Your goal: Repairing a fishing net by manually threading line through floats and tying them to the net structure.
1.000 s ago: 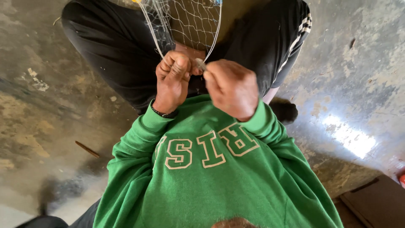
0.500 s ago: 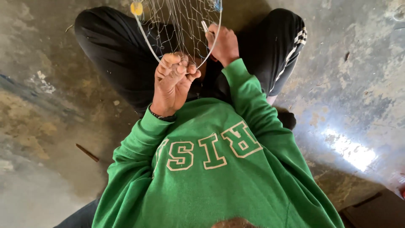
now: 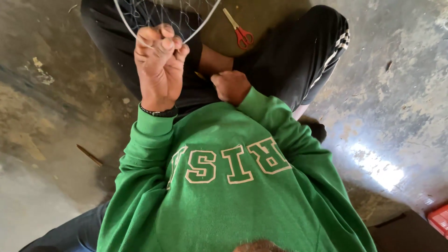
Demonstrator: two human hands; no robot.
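Note:
A white wire hoop (image 3: 205, 17) with thin netting (image 3: 161, 14) strung across it is raised in front of me. My left hand (image 3: 158, 70) pinches the lower rim of the hoop between fingertips and thumb. My right hand (image 3: 231, 86) rests low against my lap in a loose fist; what lies in it is hidden. I sit cross-legged in black trousers (image 3: 289, 60) and a green sweatshirt (image 3: 224, 186). Red-handled scissors (image 3: 239, 31) lie on the floor between my legs, beyond my right hand.
The floor is stained grey concrete (image 3: 396, 93) with a bright sunlit patch (image 3: 375, 168) at right. A thin brown stick (image 3: 89, 155) lies at left. A red object (image 3: 438, 219) sits at the lower right edge.
My right hand left the hoop rim and dropped to my lap. The left hand stayed on the hoop. The view shifted, bringing the scissors into sight.

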